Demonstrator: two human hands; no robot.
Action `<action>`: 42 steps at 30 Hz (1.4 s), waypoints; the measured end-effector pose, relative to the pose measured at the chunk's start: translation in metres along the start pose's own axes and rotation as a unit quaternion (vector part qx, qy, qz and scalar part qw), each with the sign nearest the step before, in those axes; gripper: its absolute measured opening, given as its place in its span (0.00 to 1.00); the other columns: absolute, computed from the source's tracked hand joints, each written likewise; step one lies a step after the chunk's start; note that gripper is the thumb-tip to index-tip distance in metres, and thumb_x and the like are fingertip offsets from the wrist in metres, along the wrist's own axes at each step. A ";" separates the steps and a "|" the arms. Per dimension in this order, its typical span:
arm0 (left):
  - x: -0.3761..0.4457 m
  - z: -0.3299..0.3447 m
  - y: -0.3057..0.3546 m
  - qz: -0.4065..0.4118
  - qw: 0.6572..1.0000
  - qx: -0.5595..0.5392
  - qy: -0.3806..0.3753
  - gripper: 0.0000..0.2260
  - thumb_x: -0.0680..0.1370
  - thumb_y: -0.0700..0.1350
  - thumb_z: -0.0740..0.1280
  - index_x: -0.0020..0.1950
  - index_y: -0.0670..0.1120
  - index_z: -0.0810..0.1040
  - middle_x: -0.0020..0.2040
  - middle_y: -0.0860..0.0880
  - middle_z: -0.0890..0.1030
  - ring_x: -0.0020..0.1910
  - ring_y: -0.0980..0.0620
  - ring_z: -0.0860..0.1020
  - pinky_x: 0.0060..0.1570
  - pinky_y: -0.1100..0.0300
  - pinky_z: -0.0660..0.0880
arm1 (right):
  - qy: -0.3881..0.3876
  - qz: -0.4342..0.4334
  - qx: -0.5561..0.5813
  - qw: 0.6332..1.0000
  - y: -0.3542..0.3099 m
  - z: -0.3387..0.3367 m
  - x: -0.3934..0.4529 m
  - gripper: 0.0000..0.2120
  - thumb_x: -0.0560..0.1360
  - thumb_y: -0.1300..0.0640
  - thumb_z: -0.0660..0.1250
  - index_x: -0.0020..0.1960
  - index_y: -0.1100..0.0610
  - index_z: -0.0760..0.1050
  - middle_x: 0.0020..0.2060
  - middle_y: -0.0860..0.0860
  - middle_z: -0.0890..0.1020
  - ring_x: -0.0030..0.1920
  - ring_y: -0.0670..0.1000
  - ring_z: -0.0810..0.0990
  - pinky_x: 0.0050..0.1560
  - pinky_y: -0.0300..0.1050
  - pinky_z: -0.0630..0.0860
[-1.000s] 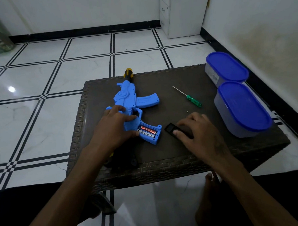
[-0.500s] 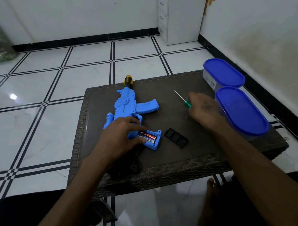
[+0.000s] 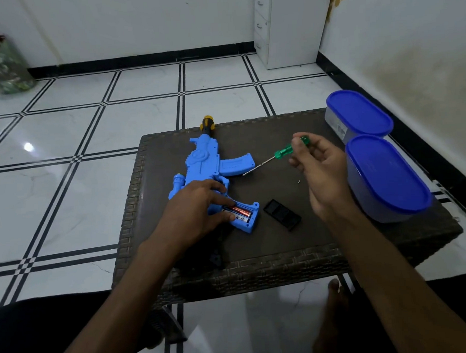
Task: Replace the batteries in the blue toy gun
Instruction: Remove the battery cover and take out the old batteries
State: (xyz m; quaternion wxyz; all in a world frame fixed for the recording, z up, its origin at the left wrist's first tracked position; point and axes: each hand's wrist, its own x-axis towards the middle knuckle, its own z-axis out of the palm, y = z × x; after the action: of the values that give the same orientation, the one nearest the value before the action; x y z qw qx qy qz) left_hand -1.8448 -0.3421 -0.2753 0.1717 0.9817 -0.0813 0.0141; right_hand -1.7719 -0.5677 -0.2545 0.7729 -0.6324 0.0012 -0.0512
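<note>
The blue toy gun (image 3: 208, 161) lies on the dark woven table (image 3: 283, 257), muzzle pointing away. Its battery compartment near the stock is uncovered, and red batteries (image 3: 240, 211) show inside. My left hand (image 3: 194, 212) presses down on the gun's grip, fingertips touching the compartment. The black battery cover (image 3: 281, 214) lies on the table just right of the compartment. My right hand (image 3: 321, 169) is raised above the table and holds a green-handled screwdriver (image 3: 279, 157) by the handle, its shaft pointing down-left toward the gun's magazine. A tiny screw (image 3: 299, 182) rests on the table.
Two clear containers with blue lids (image 3: 386, 175) (image 3: 358, 114) stand along the table's right edge. A white drawer cabinet (image 3: 286, 27) stands against the far wall. Tiled floor surrounds the table. My bare foot (image 3: 333, 305) shows under the table's near edge.
My right hand left the black cover, reached to the screwdriver lying on the table, and has now lifted it. The left hand stayed on the gun.
</note>
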 end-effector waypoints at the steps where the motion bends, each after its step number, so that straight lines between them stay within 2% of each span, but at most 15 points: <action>1: 0.000 0.000 0.000 -0.001 1.000 0.000 -0.004 0.15 0.72 0.61 0.70 0.58 0.62 0.80 0.65 0.59 0.74 0.65 0.57 0.70 0.50 0.61 0.67 | -0.006 -0.008 0.001 1.000 -0.003 0.002 -0.002 0.05 0.78 0.58 0.68 0.53 0.55 0.79 0.46 0.50 0.84 0.49 0.49 0.83 0.50 0.42 0.81; 3: -0.001 0.000 0.000 -0.002 1.000 0.002 -0.011 0.16 0.72 0.60 0.70 0.59 0.61 0.80 0.66 0.59 0.73 0.66 0.56 0.69 0.51 0.61 0.66 | -0.045 -0.048 -0.016 0.998 -0.010 0.003 -0.008 0.04 0.80 0.59 0.65 0.54 0.57 0.76 0.47 0.52 0.84 0.50 0.50 0.84 0.49 0.45 0.82; 6: -0.001 0.000 0.000 0.001 1.000 -0.001 -0.013 0.15 0.73 0.60 0.69 0.59 0.60 0.81 0.66 0.58 0.73 0.66 0.55 0.68 0.56 0.59 0.68 | -0.122 -0.101 -0.056 0.986 -0.019 0.003 -0.018 0.05 0.80 0.60 0.63 0.54 0.59 0.74 0.46 0.53 0.85 0.47 0.51 0.85 0.45 0.42 0.82; 9: -0.002 0.000 0.000 0.005 1.000 -0.010 -0.010 0.15 0.73 0.59 0.69 0.59 0.60 0.81 0.66 0.58 0.73 0.66 0.56 0.68 0.59 0.58 0.68 | -0.156 -0.104 -0.076 0.979 -0.020 0.004 -0.027 0.04 0.79 0.61 0.64 0.53 0.60 0.74 0.44 0.54 0.85 0.46 0.51 0.86 0.43 0.43 0.82; 13: -0.002 0.000 0.000 0.008 1.000 -0.005 -0.010 0.15 0.73 0.59 0.69 0.59 0.60 0.81 0.66 0.57 0.73 0.66 0.55 0.68 0.59 0.58 0.68 | -0.185 -0.105 -0.100 0.972 -0.019 0.006 -0.033 0.03 0.78 0.61 0.66 0.52 0.57 0.75 0.43 0.54 0.85 0.45 0.51 0.86 0.43 0.44 0.83; 20: -0.004 -0.001 0.001 0.013 1.000 -0.003 -0.007 0.15 0.73 0.59 0.70 0.59 0.59 0.81 0.66 0.56 0.74 0.66 0.55 0.69 0.59 0.57 0.69 | -0.210 -0.148 -0.194 0.947 -0.015 0.014 -0.035 0.06 0.77 0.62 0.68 0.54 0.60 0.77 0.44 0.52 0.85 0.45 0.46 0.85 0.43 0.42 0.83; 27: -0.004 -0.002 0.003 0.013 1.000 0.003 -0.005 0.15 0.74 0.58 0.70 0.60 0.58 0.81 0.66 0.56 0.74 0.66 0.55 0.68 0.59 0.58 0.68 | -0.222 -0.199 -0.262 0.918 -0.015 0.024 -0.035 0.08 0.77 0.60 0.69 0.55 0.60 0.78 0.44 0.52 0.86 0.45 0.47 0.85 0.42 0.51 0.83; 34: -0.002 -0.001 0.003 0.001 1.000 -0.001 -0.009 0.15 0.73 0.58 0.70 0.59 0.57 0.82 0.66 0.57 0.73 0.67 0.55 0.67 0.59 0.57 0.68 | -0.223 -0.180 -0.266 0.921 -0.012 0.024 -0.034 0.08 0.76 0.59 0.70 0.54 0.57 0.77 0.42 0.52 0.86 0.43 0.48 0.85 0.41 0.55 0.83; 42: -0.002 0.001 0.002 0.003 1.000 -0.004 -0.005 0.14 0.73 0.57 0.70 0.58 0.57 0.82 0.66 0.56 0.73 0.67 0.54 0.68 0.59 0.57 0.68 | -0.241 -0.202 -0.310 0.897 -0.009 0.023 -0.039 0.08 0.76 0.58 0.70 0.55 0.56 0.76 0.41 0.54 0.85 0.42 0.52 0.85 0.39 0.55 0.82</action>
State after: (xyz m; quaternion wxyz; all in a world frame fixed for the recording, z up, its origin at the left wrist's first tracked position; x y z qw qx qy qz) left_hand -1.8468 -0.3444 -0.2758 0.1751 0.9808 -0.0851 0.0099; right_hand -1.8095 -0.5437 -0.2432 0.4875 -0.8198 -0.2964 -0.0491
